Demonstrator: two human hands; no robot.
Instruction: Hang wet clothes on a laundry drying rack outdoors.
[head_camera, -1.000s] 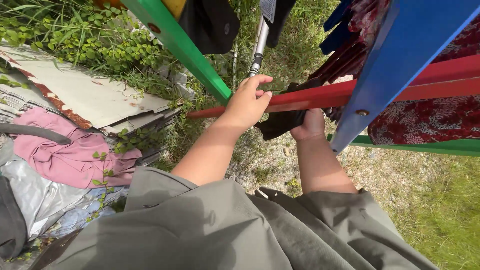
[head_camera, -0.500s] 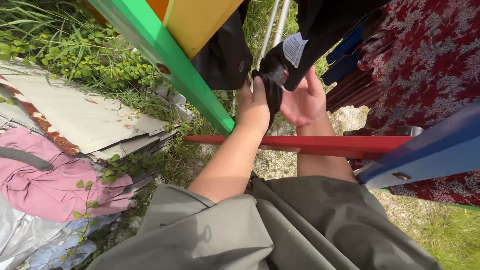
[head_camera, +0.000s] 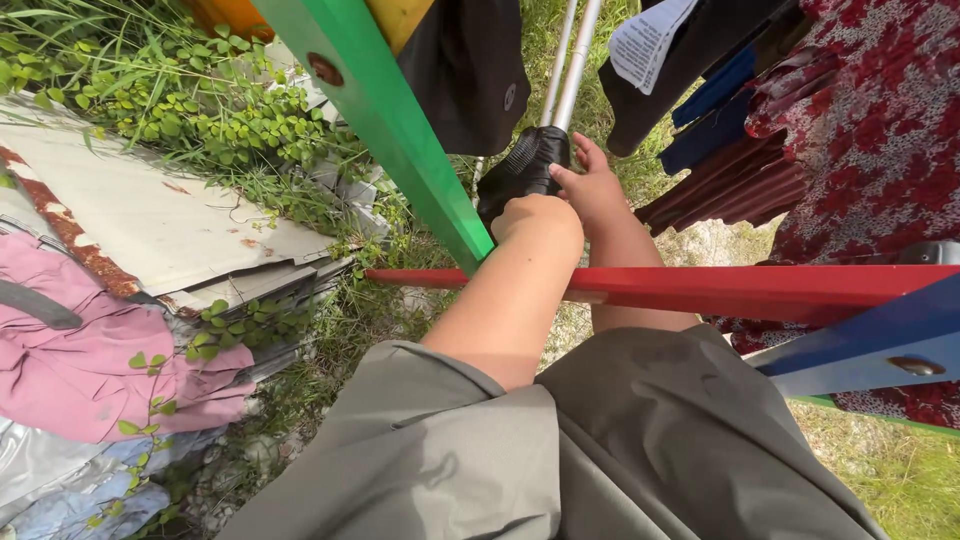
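Both hands are working a small black cloth (head_camera: 520, 172) at the metal rail (head_camera: 572, 70). Left hand (head_camera: 535, 222) is clenching it; right hand (head_camera: 592, 185) is pinching its edge, seemingly. Light, limp fabric; best gathered at the bunched top.

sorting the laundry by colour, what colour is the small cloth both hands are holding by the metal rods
Black, seen in the head view: the cloth is gripped by the left hand and right hand.

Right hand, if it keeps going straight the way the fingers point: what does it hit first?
Likely the silver metal pole. The right hand points up-frame with its fingers already on the small black garment draped at the pole's base, so the pole is next in line. Depth is unclear; the fingertips may slip past beside it.
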